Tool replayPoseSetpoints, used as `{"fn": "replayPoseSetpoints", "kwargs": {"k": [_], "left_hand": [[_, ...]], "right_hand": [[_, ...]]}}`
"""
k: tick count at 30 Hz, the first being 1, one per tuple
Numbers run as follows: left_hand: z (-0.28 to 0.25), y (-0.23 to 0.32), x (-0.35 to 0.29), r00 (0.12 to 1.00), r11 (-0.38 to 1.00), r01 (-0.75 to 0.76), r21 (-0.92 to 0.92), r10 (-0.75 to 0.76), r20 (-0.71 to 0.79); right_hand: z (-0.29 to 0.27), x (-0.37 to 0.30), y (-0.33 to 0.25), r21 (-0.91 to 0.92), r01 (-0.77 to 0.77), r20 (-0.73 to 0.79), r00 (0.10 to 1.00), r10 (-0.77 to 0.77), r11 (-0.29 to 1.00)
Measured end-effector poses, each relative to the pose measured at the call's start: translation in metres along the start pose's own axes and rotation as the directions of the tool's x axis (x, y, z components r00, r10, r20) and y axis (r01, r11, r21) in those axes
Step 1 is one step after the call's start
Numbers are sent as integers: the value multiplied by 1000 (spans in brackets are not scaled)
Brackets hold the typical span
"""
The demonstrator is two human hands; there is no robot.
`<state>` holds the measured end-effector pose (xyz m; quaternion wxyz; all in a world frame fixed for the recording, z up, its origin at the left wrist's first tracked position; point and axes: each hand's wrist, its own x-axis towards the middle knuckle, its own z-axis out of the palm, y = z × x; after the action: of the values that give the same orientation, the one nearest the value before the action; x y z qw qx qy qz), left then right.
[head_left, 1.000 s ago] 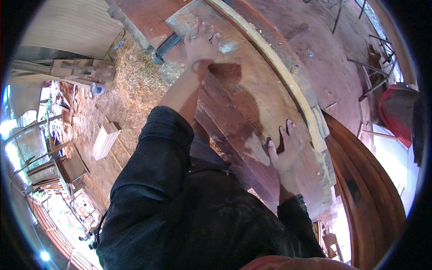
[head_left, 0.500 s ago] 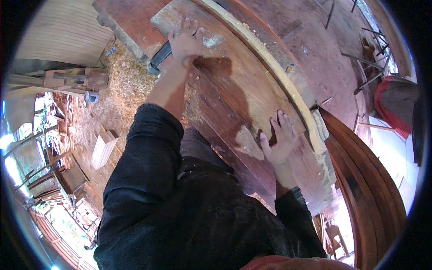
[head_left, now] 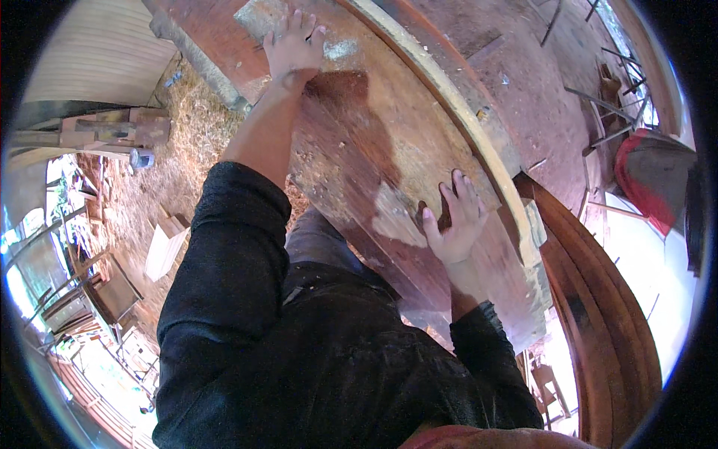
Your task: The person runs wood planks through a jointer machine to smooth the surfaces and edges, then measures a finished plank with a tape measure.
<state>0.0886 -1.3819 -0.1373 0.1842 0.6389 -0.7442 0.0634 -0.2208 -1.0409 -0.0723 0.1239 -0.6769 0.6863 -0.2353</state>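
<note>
My left hand (head_left: 294,51) lies flat near the far left end of a wide wooden board (head_left: 426,131), its fingers spread. Lower on the same board, towards its right end, my right hand (head_left: 459,224) presses down with the palm flat and the thumb out to the side. Both hands hold nothing. The board rests on a reddish wooden workbench (head_left: 202,45). Beside its far edge runs a long, pale, curved-looking wood strip (head_left: 449,96). A dark shadow falls across the board between my hands.
Wood shavings (head_left: 198,120) cover the floor at the left, near a small metal can (head_left: 140,159) and a pale wooden block (head_left: 164,247). Long brown planks (head_left: 598,322) stand at the right. A red-edged grey chair (head_left: 643,176) and metal legs (head_left: 602,105) are beyond the bench.
Both hands have shifted slightly away and to the left, and the board appears to have slid with them. The dark bar beside my left wrist no longer shows. The view has shifted a little.
</note>
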Motion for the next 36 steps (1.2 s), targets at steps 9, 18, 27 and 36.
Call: {"fn": "replayPoseSetpoints", "kwargs": {"k": [9, 18, 27, 36], "left_hand": [[-11, -23, 26, 999, 999, 24, -42, -23, 22], [-8, -61, 59, 998, 998, -16, -59, 13, -57], [-3, -104, 92, 998, 983, -31, -178, 22, -51], [14, -143, 126, 994, 997, -58, -47, 54, -94]], "right_hand": [[23, 36, -25, 11, 3, -17, 1000, -3, 1000], [47, 72, -49, 13, 20, -58, 998, -19, 1000], [71, 108, -69, 37, 31, -48, 998, -30, 999], [97, 146, -93, 6, 61, -53, 997, -60, 998]]}}
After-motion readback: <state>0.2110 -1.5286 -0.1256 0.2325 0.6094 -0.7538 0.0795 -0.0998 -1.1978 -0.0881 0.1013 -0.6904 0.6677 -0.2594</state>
